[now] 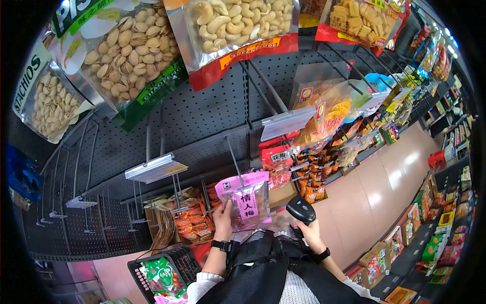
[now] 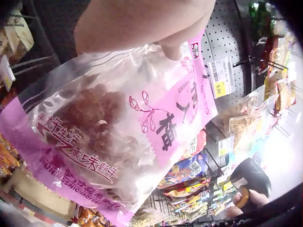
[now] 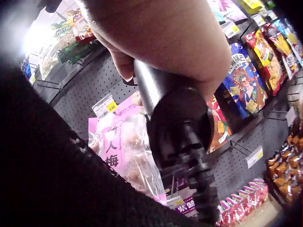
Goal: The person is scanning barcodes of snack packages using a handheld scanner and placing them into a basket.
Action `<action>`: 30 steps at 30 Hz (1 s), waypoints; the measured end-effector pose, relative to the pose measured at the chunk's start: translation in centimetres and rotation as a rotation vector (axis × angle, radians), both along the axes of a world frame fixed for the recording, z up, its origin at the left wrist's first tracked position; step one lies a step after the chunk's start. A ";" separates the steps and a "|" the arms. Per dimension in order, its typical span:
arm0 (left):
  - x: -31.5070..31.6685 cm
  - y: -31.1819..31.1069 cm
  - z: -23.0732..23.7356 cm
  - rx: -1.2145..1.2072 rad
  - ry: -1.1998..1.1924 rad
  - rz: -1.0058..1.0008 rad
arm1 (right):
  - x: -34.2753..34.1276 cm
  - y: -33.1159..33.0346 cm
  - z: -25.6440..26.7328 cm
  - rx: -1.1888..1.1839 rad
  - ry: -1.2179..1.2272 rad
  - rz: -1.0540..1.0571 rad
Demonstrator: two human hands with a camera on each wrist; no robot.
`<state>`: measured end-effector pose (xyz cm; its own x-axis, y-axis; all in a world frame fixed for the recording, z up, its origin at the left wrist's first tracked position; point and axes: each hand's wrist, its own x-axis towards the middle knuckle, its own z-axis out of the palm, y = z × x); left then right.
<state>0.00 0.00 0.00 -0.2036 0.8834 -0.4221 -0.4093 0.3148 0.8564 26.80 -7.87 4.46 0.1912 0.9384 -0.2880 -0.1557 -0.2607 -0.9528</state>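
The left hand (image 1: 223, 221) holds the pink plum bag (image 1: 247, 202) by its left edge, thumb over the front, so that grip is closed on the bag. The bag is upright in front of the person's chest, near the lower edge of the pegboard rack (image 1: 187, 119). A metal hook (image 1: 233, 156) reaches toward the bag's top; whether it passes through cannot be told.

The right hand (image 1: 311, 233) is wrapped round a black handheld scanner (image 1: 300, 209), its grip closed on the handle. The scanner is to the right of the bag, near it but apart. A dark watch (image 1: 221, 245) sits on the left wrist, a black band (image 1: 322, 254) on the right.

Pistachio bags (image 1: 132, 58) and a cashew bag (image 1: 235, 28) hang along the rack's upper edge. A price tag (image 2: 221, 78) reading 5.00 is behind the plum bag. Orange packets (image 1: 194, 224) fill boxes along the rack's bottom edge. By the left forearm, a black basket (image 1: 189, 263) holds a green bag (image 1: 163, 276) toward its left edge.
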 end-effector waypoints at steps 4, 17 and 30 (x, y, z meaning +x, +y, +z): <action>-0.2 0.2 -0.2 0.024 -0.045 0.021 | -0.7 -0.2 -0.3 0.023 -0.026 0.021; -0.1 8.5 -0.7 0.122 -0.136 0.030 | -0.5 0.1 0.2 0.052 -0.115 0.092; -6.8 -15.0 -2.4 0.057 0.302 0.441 | -2.8 -0.7 -3.0 -0.158 -0.028 0.580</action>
<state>-6.79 -14.97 -2.45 -0.6653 0.7064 -0.2414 -0.2253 0.1184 0.9671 23.96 -8.60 1.51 -0.3299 0.8379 -0.4349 0.0791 -0.4346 -0.8972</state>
